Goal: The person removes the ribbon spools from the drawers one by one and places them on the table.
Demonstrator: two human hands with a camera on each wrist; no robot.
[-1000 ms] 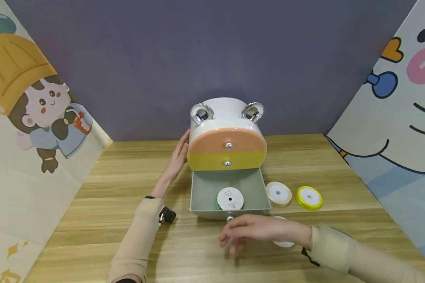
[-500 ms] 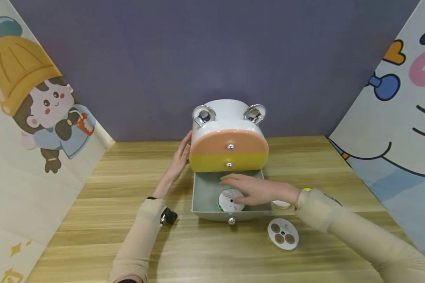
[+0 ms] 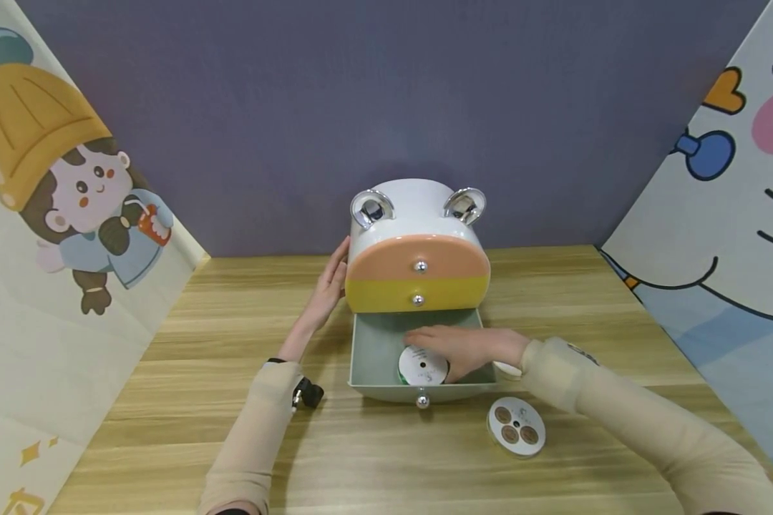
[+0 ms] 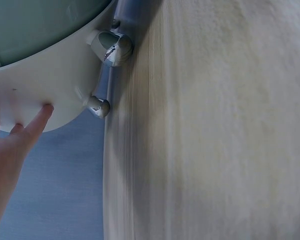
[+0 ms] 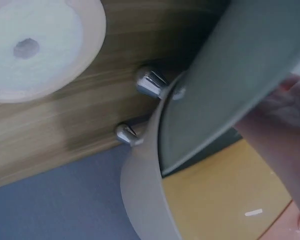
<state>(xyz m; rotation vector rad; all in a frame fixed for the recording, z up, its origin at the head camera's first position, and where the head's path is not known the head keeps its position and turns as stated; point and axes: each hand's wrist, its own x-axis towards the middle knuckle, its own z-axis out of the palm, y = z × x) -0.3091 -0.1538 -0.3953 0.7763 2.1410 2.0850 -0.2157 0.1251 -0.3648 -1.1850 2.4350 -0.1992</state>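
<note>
A white rounded cabinet [image 3: 417,207] with silver ears has its grey-green bottom drawer [image 3: 372,347] pulled out. Inside that drawer lies a white-faced ribbon spool [image 3: 421,369] with a bit of green at its edge. My right hand [image 3: 457,347] reaches in from the right and grips the spool, fingers at its far edge and thumb at its right side. In the right wrist view the drawer wall hides most of that hand [image 5: 285,132]. Against the cabinet's left side my left hand [image 3: 324,292] rests with extended fingers; the left wrist view shows its fingertips touching the white shell.
On the table in front of the drawer's right corner lies a white spool [image 3: 517,427] with three brown circles. A cream ribbon spool [image 5: 92,45] sits beside the drawer, partly behind the right wrist. The orange and yellow upper drawers [image 3: 451,290] are closed.
My right hand has moved from in front of the drawer into it and closed round the spool. Its sleeve now covers the yellow spool. The left hand stays at the cabinet.
</note>
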